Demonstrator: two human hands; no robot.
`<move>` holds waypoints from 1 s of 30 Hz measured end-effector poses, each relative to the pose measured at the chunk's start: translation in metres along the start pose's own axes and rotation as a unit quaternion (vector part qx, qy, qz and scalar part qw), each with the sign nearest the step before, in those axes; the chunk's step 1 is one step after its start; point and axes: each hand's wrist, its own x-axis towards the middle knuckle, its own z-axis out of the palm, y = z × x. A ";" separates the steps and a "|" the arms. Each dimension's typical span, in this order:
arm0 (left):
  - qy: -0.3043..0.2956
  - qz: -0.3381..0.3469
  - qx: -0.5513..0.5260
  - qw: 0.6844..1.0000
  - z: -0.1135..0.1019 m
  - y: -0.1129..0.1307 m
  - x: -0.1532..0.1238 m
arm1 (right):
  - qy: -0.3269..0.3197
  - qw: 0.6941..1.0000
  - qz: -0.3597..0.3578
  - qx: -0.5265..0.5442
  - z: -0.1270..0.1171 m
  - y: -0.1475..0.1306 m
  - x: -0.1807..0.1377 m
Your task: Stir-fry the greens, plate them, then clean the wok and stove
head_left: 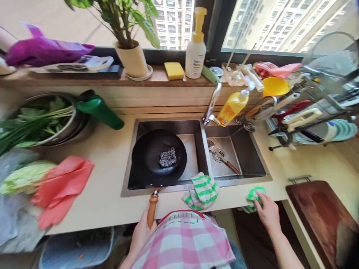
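Note:
My left hand (141,233) is closed round the wooden handle (152,209) of a black wok (159,157) that sits in the left basin of the sink (165,190). A steel scouring pad (168,157) lies in the wok. At the counter's front edge, my right hand (267,212) presses a green-and-white cloth (254,196), fingers curled on it. A second green-striped cloth (202,189) hangs over the sink's front rim between my hands.
A spoon (224,158) lies in the right basin under the tap (212,102). Pink rubber gloves (60,188) and a bowl of greens (45,117) sit left. Yellow detergent bottle (233,107), dish rack (314,119), wooden cutting board (322,216) are right.

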 end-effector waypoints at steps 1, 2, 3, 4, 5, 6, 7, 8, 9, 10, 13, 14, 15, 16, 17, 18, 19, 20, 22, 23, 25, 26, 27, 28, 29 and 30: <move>-0.003 -0.003 0.018 1.000 0.000 -0.001 0.002 | 0.003 1.000 0.008 0.003 0.002 0.003 0.002; -0.009 -0.005 0.038 0.999 0.001 -0.001 0.004 | 0.002 1.000 0.018 0.007 0.003 0.005 0.004; -0.019 -0.007 0.059 0.998 0.001 -0.001 0.005 | 0.001 0.999 0.029 0.012 0.004 0.005 0.006; -0.029 -0.011 0.078 0.996 0.002 0.000 0.006 | 0.001 0.999 0.041 0.017 0.005 0.003 0.009; -0.041 -0.014 0.093 0.995 0.002 0.003 0.006 | 0.000 0.998 0.051 0.023 0.005 0.001 0.011; -0.052 -0.018 0.107 0.993 0.001 0.006 0.006 | -0.001 0.998 0.058 0.030 0.006 -0.002 0.015; -0.061 -0.025 0.121 0.991 0.000 0.009 0.005 | -0.003 0.998 0.059 0.036 0.006 -0.005 0.018; -0.069 -0.030 0.132 0.988 -0.003 0.014 0.004 | -0.007 0.998 0.057 0.039 0.005 -0.009 0.023; -0.077 -0.035 0.140 0.987 -0.005 0.019 0.004 | -0.014 0.998 0.051 0.035 0.004 -0.013 0.028; -0.083 -0.038 0.146 0.985 -0.008 0.025 0.003 | -0.025 0.999 0.043 0.020 0.001 -0.017 0.033; -0.103 -0.044 0.159 0.981 -0.016 0.044 0.001 | -0.028 0.998 -0.009 -0.064 -0.010 -0.045 0.055; -0.108 -0.049 0.164 0.979 -0.018 0.051 0.001 | -0.017 0.996 -0.043 -0.074 -0.013 -0.061 0.065; -0.113 -0.055 0.171 0.977 -0.019 0.057 0.002 | -0.003 0.995 -0.084 -0.062 -0.015 -0.083 0.075; -0.118 -0.059 0.179 0.975 -0.020 0.062 0.002 | 0.008 0.991 -0.131 -0.030 -0.015 -0.109 0.086; -0.122 -0.061 0.186 0.973 -0.020 0.068 0.003 | 0.000 0.984 -0.178 0.017 -0.012 -0.140 0.097; -0.126 -0.063 0.193 0.971 -0.019 0.073 0.004 | -0.013 0.975 -0.214 0.059 -0.007 -0.173 0.109; -0.129 -0.065 0.198 0.969 -0.019 0.079 0.006 | -0.042 0.965 -0.245 0.089 0.002 -0.209 0.120; -0.132 -0.066 0.201 0.968 -0.019 0.084 0.007 | -0.090 0.951 -0.276 0.103 0.014 -0.244 0.130; -0.140 -0.074 0.201 0.967 -0.019 0.094 0.010 | -0.214 0.914 -0.334 0.083 0.045 -0.309 0.147; -0.145 -0.080 0.197 0.966 -0.019 0.099 0.011 | -0.280 0.894 -0.347 0.051 0.062 -0.335 0.154; -0.156 -0.088 0.188 0.966 -0.019 0.106 0.014 | -0.397 0.850 -0.345 -0.020 0.098 -0.373 0.163; -0.161 -0.095 0.185 0.965 -0.019 0.108 0.015 | -0.438 0.830 -0.341 -0.044 0.115 -0.384 0.165; -0.163 -0.101 0.180 0.965 -0.019 0.109 0.017 | -0.468 0.814 -0.338 -0.060 0.130 -0.390 0.166; -0.161 -0.106 0.167 0.967 -0.019 0.108 0.018 | -0.489 0.802 -0.336 -0.068 0.142 -0.393 0.166; -0.155 -0.110 0.138 0.972 -0.019 0.106 0.018 | -0.502 0.794 -0.334 -0.073 0.152 -0.393 0.166; -0.152 -0.117 0.082 0.978 -0.020 0.103 0.019 | -0.514 0.788 -0.330 -0.079 0.160 -0.390 0.165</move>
